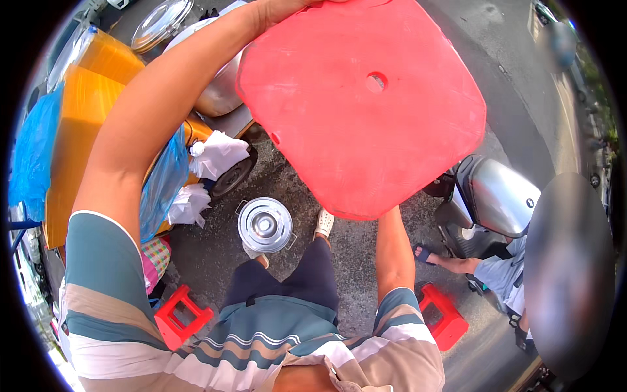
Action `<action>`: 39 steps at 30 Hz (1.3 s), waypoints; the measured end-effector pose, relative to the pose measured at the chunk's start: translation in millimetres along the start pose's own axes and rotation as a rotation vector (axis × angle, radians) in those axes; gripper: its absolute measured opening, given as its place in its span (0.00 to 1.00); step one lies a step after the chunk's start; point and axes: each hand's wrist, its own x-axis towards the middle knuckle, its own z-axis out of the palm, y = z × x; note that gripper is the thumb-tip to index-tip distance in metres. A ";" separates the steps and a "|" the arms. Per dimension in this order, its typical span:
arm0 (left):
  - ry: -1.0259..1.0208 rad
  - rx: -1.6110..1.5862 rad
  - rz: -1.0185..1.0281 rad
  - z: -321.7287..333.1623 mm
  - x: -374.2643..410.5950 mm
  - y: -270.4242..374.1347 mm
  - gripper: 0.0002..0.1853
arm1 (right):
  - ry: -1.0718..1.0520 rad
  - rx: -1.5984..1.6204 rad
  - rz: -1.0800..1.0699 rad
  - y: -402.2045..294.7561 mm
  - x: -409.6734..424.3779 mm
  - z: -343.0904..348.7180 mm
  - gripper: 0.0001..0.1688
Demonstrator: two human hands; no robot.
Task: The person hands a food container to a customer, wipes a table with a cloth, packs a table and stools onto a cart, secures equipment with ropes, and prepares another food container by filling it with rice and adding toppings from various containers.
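A large red plastic panel with cut corners and a round hole, perhaps a tabletop [362, 122], is raised close before me. My left hand [299, 4] is at its far edge at the top of the view, only partly visible; its fingers are mostly hidden. My right forearm reaches up under the near edge, and the panel hides my right hand. Below, a lidded metal pot [265, 225] with two side handles stands by my feet on the pavement.
Red plastic stools stand at left [181, 317] and right [443, 318]. An orange cart [81, 112] with blue plastic bags [34, 152] and large metal pots is at left. A scooter [499, 196] and a seated person [504, 279] are at right.
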 end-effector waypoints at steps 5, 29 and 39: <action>-0.024 0.293 0.056 -86.3 103.2 -52.8 0.33 | 0.219 -0.023 0.051 8.9 -13.5 -64.6 0.42; 1.305 -0.138 -0.292 -383.5 227.2 -954.4 0.21 | 0.689 -0.324 0.152 26.9 -32.9 -266.1 0.31; 1.091 -0.009 -0.310 -265.5 20.2 -674.1 0.14 | 0.693 -0.316 0.120 -14.7 19.6 -294.2 0.27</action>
